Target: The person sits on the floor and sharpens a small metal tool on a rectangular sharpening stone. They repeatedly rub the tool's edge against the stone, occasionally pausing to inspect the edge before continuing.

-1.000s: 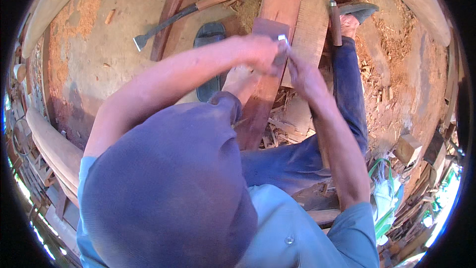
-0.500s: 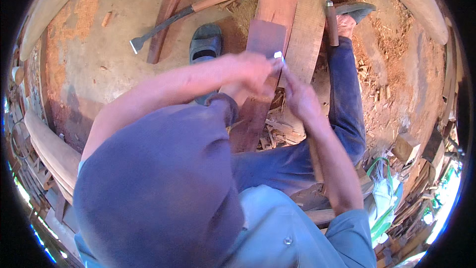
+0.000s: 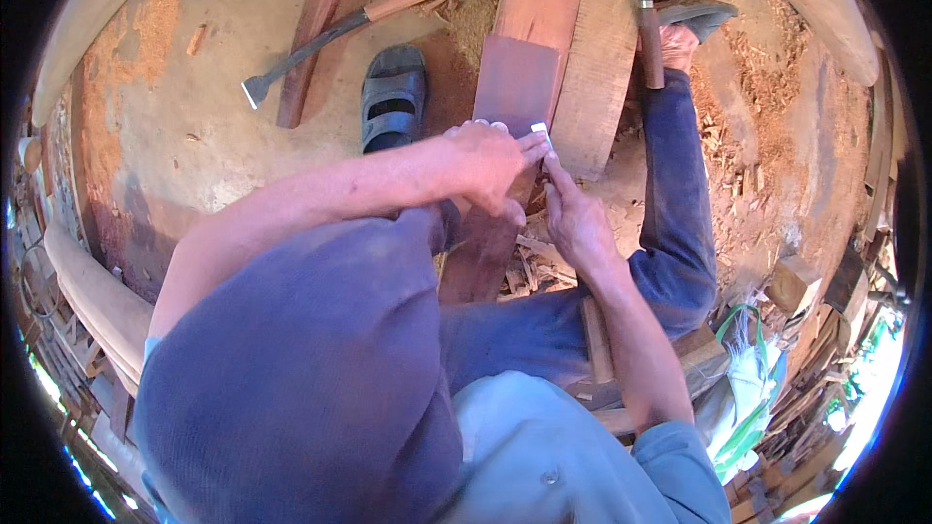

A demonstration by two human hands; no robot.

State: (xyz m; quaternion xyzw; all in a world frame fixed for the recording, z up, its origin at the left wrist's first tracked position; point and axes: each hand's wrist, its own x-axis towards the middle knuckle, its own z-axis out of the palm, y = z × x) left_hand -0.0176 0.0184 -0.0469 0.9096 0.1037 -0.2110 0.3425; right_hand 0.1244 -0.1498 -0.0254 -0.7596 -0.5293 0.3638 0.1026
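A narrow chisel with a shiny tip (image 3: 541, 129) lies against a flat, dark reddish-brown block (image 3: 513, 82) that looks like a sharpening stone. My right hand (image 3: 581, 223) is closed round its shank, forefinger stretched along the metal. A wooden handle (image 3: 597, 340), seemingly the chisel's, shows beneath my right forearm. From the left, my left hand (image 3: 490, 163) reaches across and presses its fingers on the blade near the tip; its thumb hangs lower. The block rests on a reddish board (image 3: 540, 2) between my legs. My palms hide part of the shank.
A broad-bladed chisel (image 3: 359, 27) lies at the upper left across a dark curved timber (image 3: 316, 49). Another wooden-handled tool (image 3: 650, 44) leans by my right foot. A pale plank (image 3: 594, 68) lies beside the board. Shavings (image 3: 748, 146) and offcuts (image 3: 796, 286) lie at right.
Both hands have drawn slightly back toward me, with the chisel tip sliding down the block. The wooden handle under my right forearm has shifted down and left.
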